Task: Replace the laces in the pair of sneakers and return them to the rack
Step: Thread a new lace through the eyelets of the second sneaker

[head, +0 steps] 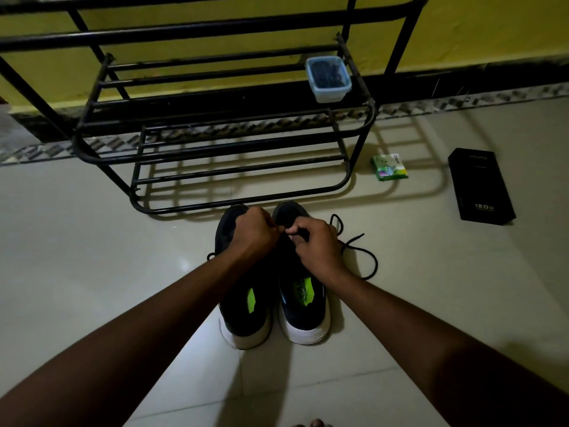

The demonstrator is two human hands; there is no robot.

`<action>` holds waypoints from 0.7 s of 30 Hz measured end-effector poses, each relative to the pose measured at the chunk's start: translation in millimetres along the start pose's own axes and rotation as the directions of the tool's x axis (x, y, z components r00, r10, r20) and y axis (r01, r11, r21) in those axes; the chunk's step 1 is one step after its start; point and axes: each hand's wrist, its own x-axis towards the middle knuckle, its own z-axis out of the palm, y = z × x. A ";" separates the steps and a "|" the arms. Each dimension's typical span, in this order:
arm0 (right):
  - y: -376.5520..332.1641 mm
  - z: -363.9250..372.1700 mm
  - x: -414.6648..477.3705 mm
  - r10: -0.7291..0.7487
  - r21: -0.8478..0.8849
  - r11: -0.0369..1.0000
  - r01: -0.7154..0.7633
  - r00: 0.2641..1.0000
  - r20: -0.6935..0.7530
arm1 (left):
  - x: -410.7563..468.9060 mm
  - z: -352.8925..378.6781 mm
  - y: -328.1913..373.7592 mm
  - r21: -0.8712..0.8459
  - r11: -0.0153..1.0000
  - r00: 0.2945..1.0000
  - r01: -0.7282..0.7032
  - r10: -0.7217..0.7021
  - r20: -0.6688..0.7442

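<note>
**both hands on the right sneaker's lace**

we see a pale tiled floor spreading under and all round the hands, and beyond them a yellow wall with a dark skirting. against that wall, just past the hands, stands the black metal rack, its lowest front bar close to the toes of the shoes. none of the shelves we can see holds a shoe.

the pair sits on the floor directly beneath the hands, heels toward us and toes toward the rack. the left sneaker and the right sneaker are side by side, dark with white soles and green insoles.

the left hand is curled tight above the front of the pair, its fingertips meeting those of the right hand, and as far as we can tell it grips the lace there. the right hand pinches a dark loop of lace over the front of the right sneaker.

well off to the right of the right hand lies a black box. beyond the right hand, on the middle shelf, sits a lidded plastic container with dark contents. a small green packet lies on the floor beyond and right of the right hand. the black lace trails loose on the floor just right of the right hand.
</note>
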 end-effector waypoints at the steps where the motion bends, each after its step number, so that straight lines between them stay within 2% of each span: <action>1: 1.1 -0.4 0.0 0.004 0.007 1.000 -0.004 1.000 0.006 | 0.6 -0.3 0.3 0.005 1.000 1.000 -0.016 0.016 0.013; 6: 7.0 -7.9 -0.1 -0.046 0.001 0.999 0.046 0.998 0.053 | 0.4 -5.8 5.4 0.125 0.988 0.994 -0.086 0.077 0.075; 9: 10.4 -14.3 -12.4 -0.187 -0.072 0.980 0.183 0.981 -0.048 | -1.7 -9.9 6.1 0.169 0.981 0.995 -0.099 0.094 0.037; 11: 14.5 -18.0 -20.8 -0.237 -0.106 0.968 0.225 0.964 -0.118 | -2.2 -12.5 2.2 0.122 0.984 0.991 -0.126 0.131 -0.031; 13: 20.4 -21.1 -25.5 -0.264 -0.136 0.960 0.246 0.955 -0.137 | -2.9 -16.3 -0.6 -0.057 0.984 0.978 -0.170 0.162 -0.129; 15: 25.5 -22.2 -28.8 -0.300 -0.152 0.947 0.283 0.948 -0.107 | -6.9 -21.5 2.3 -0.314 0.926 0.968 -0.211 0.153 -0.200; 17: 29.4 -21.4 -32.3 -0.330 -0.171 0.934 0.313 0.940 -0.082 | -10.9 -29.5 5.6 -0.621 0.757 0.978 -0.201 0.121 -0.169; 18: 31.2 -20.8 -33.6 -0.328 -0.179 0.933 0.311 0.941 -0.078 | -12.1 -33.5 5.4 -0.700 0.687 0.981 -0.193 0.135 -0.138; 19: 32.6 -20.3 -34.2 -0.318 -0.184 0.936 0.299 0.945 -0.079 | -9.3 -36.9 1.3 -0.669 0.705 0.971 -0.235 0.194 -0.137; 20: 34.0 -19.7 -34.1 -0.308 -0.191 0.939 0.288 0.948 -0.085 | -4.7 -42.2 -4.4 -0.489 0.804 0.940 -0.339 0.314 -0.136; 21: 35.7 -19.2 -34.7 -0.300 -0.199 0.940 0.277 0.949 -0.094 | 0.5 -46.9 -11.3 -0.148 0.875 0.887 -0.461 0.456 -0.069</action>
